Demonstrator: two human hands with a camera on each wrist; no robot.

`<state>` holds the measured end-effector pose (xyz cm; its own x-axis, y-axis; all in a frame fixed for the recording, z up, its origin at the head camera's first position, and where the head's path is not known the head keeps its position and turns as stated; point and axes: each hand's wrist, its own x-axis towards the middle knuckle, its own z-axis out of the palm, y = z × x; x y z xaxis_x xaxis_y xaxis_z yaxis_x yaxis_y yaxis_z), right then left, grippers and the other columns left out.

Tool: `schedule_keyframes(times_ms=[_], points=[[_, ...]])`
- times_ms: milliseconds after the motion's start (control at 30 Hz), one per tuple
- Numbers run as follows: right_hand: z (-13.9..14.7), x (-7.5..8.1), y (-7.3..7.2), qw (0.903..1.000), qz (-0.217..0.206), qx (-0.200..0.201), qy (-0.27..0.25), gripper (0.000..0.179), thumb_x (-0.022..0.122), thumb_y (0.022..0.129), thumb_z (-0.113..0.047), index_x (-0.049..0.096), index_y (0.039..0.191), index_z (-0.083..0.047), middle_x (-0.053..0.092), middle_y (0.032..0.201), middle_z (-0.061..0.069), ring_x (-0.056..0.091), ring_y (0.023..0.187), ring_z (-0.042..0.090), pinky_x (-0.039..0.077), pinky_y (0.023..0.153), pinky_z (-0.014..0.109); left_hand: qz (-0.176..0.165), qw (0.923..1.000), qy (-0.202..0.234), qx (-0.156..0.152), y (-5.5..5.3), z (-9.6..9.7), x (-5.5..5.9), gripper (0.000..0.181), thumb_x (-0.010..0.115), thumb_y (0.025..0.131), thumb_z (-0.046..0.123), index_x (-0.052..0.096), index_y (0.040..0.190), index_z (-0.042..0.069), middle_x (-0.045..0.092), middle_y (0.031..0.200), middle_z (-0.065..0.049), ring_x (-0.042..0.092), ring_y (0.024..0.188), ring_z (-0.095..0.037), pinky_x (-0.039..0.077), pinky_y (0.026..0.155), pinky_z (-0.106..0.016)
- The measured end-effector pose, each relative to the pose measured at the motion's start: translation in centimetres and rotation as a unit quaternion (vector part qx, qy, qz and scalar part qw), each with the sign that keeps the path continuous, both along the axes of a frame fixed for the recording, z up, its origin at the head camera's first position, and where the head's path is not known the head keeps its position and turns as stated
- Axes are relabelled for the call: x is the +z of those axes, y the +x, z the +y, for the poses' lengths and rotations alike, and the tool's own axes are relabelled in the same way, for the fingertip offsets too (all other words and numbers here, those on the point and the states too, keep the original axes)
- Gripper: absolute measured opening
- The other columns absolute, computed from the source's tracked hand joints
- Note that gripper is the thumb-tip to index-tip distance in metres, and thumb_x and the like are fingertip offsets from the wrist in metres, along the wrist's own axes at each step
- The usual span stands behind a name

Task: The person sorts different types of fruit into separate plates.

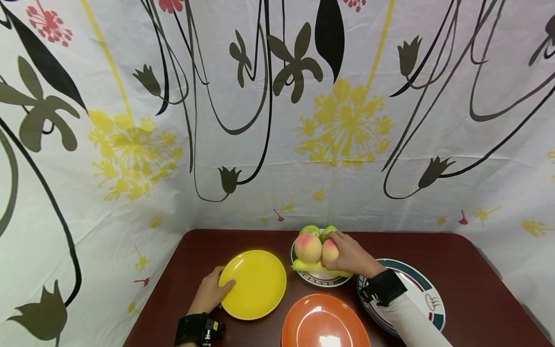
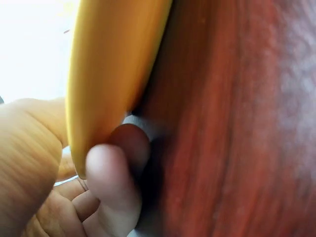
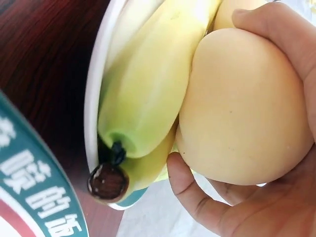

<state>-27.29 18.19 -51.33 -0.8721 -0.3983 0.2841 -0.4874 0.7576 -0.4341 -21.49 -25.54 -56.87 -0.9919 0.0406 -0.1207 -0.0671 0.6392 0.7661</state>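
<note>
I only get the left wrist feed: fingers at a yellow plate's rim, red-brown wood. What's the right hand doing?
Observer: The right hand is gripping a peach.
Operator: What's right next to that peach?
Observer: Bananas, seen beside it in the right wrist view.
Operator: Any other plate near the yellow plate?
Observer: Yes, an orange plate; in the head view it sits to the right and nearer the person.
</note>
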Motion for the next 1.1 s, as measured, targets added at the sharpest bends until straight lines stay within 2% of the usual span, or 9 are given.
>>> schedule_keyframes(times_ms=[100, 300, 433, 567, 667, 733, 833, 967, 1100], points=[[0.4, 1.0, 0.4, 0.9997, -0.010, -0.009, -0.020, 0.064, 0.088, 0.071, -0.043, 0.065, 0.120, -0.010, 0.064, 0.114, 0.005, 0.061, 0.099, 0.023, 0.052, 0.081, 0.042, -0.001, 1.0000, -0.006, -0.005, -0.1, 0.2, -0.2, 0.068, 0.070, 0.097, 0.034, 0.043, 0.145, -0.004, 0.061, 0.080, -0.007, 0.052, 0.044, -0.020, 0.049, 0.046, -0.036], [-0.7, 6.0, 0.2, 0.9975, -0.014, -0.003, -0.070, 0.065, 0.087, 0.077, -0.041, 0.059, 0.130, -0.014, 0.063, 0.118, 0.002, 0.062, 0.101, 0.019, 0.053, 0.081, 0.039, -0.001, 0.9999, -0.017, -0.002, -0.1, 0.0, 0.0, 0.065, 0.070, 0.097, 0.032, 0.044, 0.145, -0.005, 0.061, 0.082, -0.007, 0.054, 0.046, -0.020, 0.050, 0.047, -0.035], [-4.3, 9.2, 0.1, 0.9950, 0.010, 0.048, -0.087, 0.065, 0.087, 0.075, -0.044, 0.060, 0.127, -0.017, 0.062, 0.119, -0.001, 0.062, 0.100, 0.016, 0.053, 0.079, 0.037, -0.007, 0.9998, -0.015, -0.007, -0.1, -0.1, -0.1, 0.067, 0.069, 0.098, 0.033, 0.043, 0.146, -0.005, 0.061, 0.080, -0.006, 0.055, 0.046, -0.020, 0.050, 0.048, -0.035], [-9.4, 10.5, 0.1, 0.9908, 0.030, 0.109, -0.074, 0.064, 0.088, 0.071, -0.043, 0.061, 0.123, -0.018, 0.062, 0.121, -0.001, 0.059, 0.108, 0.017, 0.053, 0.086, 0.036, -0.004, 0.9998, -0.016, -0.012, 0.0, 0.0, -0.2, 0.068, 0.069, 0.098, 0.034, 0.041, 0.147, -0.005, 0.061, 0.081, -0.006, 0.054, 0.046, -0.020, 0.050, 0.048, -0.035], [-13.3, 9.8, 0.1, 0.9875, 0.038, 0.143, -0.055, 0.063, 0.087, 0.070, -0.045, 0.060, 0.121, -0.019, 0.061, 0.120, -0.003, 0.056, 0.110, 0.016, 0.050, 0.090, 0.035, -0.001, 0.9998, -0.019, -0.011, 0.0, 0.0, -0.1, 0.067, 0.069, 0.098, 0.033, 0.042, 0.146, -0.005, 0.061, 0.083, -0.007, 0.055, 0.048, -0.020, 0.050, 0.049, -0.035], [-15.8, 8.7, 0.1, 0.9848, 0.037, 0.163, -0.047, 0.061, 0.086, 0.070, -0.046, 0.060, 0.119, -0.020, 0.060, 0.117, -0.004, 0.055, 0.108, 0.014, 0.050, 0.090, 0.033, 0.003, 0.9996, -0.026, -0.008, -0.1, 0.1, -0.2, 0.066, 0.069, 0.098, 0.033, 0.043, 0.146, -0.005, 0.062, 0.086, -0.007, 0.057, 0.052, -0.020, 0.050, 0.051, -0.035], [-18.9, 6.5, -0.1, 0.9807, 0.028, 0.190, -0.038, 0.059, 0.084, 0.072, -0.045, 0.060, 0.119, -0.021, 0.058, 0.117, -0.006, 0.053, 0.106, 0.013, 0.048, 0.090, 0.030, 0.025, 0.9985, -0.048, -0.004, -0.2, 0.2, -0.1, 0.065, 0.069, 0.098, 0.035, 0.046, 0.144, -0.004, 0.066, 0.099, -0.008, 0.061, 0.067, -0.016, 0.053, 0.061, -0.035], [-21.5, 3.8, -0.2, 0.9791, 0.004, 0.201, -0.027, 0.058, 0.084, 0.071, -0.043, 0.059, 0.118, -0.021, 0.057, 0.113, -0.007, 0.051, 0.101, 0.012, 0.047, 0.087, 0.027, 0.051, 0.9967, -0.063, -0.003, -0.2, 0.2, -0.2, 0.063, 0.069, 0.098, 0.038, 0.049, 0.142, -0.002, 0.067, 0.111, -0.009, 0.061, 0.082, -0.011, 0.051, 0.072, -0.034], [-22.8, 1.6, -0.2, 0.9779, -0.007, 0.209, 0.000, 0.056, 0.082, 0.072, -0.041, 0.060, 0.119, -0.019, 0.058, 0.111, -0.005, 0.052, 0.097, 0.011, 0.046, 0.088, 0.027, 0.053, 0.9970, -0.056, -0.001, 0.0, 0.2, -0.3, 0.062, 0.068, 0.098, 0.039, 0.050, 0.142, 0.000, 0.066, 0.111, -0.008, 0.061, 0.082, -0.012, 0.051, 0.073, -0.033]])
